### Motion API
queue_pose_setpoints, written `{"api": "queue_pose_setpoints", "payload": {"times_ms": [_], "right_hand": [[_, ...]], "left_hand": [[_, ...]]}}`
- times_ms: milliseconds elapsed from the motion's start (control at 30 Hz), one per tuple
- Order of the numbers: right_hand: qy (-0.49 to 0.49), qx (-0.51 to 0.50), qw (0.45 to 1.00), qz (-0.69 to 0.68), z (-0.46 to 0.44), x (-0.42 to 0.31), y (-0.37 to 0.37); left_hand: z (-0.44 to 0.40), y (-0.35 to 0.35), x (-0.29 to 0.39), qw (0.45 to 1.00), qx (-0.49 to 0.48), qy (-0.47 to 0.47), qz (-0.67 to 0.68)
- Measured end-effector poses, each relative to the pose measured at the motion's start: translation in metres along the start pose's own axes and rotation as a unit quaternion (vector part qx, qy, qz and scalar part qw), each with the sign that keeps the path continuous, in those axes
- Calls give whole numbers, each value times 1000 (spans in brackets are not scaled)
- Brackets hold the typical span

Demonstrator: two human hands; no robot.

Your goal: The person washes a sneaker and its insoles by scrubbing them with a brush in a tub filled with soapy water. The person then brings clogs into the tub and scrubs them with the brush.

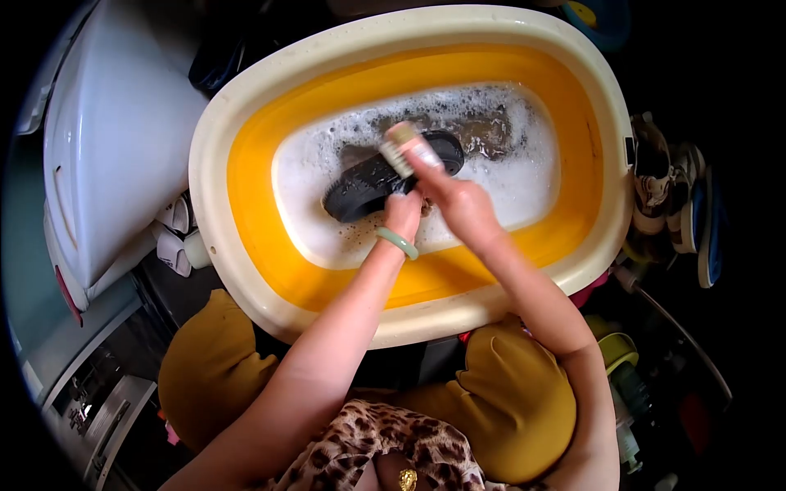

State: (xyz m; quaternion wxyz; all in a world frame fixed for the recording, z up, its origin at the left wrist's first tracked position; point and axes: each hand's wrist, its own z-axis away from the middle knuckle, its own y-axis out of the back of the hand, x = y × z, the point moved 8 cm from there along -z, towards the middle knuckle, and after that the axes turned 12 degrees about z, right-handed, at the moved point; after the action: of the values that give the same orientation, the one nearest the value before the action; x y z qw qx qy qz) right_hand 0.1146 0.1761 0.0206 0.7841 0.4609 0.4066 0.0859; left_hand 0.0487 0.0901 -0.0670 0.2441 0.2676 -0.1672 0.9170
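A black shoe (357, 190) is held over sudsy water (508, 192), its dark sole facing up. My left hand (403, 211), with a pale green bangle at the wrist, grips the shoe from below; its fingers are mostly hidden behind the shoe. In my right hand (457, 198) is a scrub brush (400, 141), its pale bristles lying over the sole near the shoe's middle. Brush and right fingers are somewhat blurred. Both hands are inside a large oval tub (254, 192) with a yellow inner wall and cream rim.
Several shoes (678, 192) stand beside the tub on the right. White slippers (172, 245) lie at the left, beside a large glossy white fixture (115, 139). My bent knees (520, 393) flank the tub's near side. A green container (618, 352) is at the lower right.
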Motion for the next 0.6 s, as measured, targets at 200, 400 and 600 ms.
{"api": "queue_pose_setpoints", "payload": {"times_ms": [200,400,600], "right_hand": [[-90,46,993,-62,-11,26,20],[-1,-69,997,25,5,-28,5],[-73,64,995,-28,-9,34,21]], "left_hand": [[-21,-21,19,981,-4,-96,-169],[-25,-3,-5,992,-43,-114,-4],[-17,-18,23,982,-23,-146,-115]]}}
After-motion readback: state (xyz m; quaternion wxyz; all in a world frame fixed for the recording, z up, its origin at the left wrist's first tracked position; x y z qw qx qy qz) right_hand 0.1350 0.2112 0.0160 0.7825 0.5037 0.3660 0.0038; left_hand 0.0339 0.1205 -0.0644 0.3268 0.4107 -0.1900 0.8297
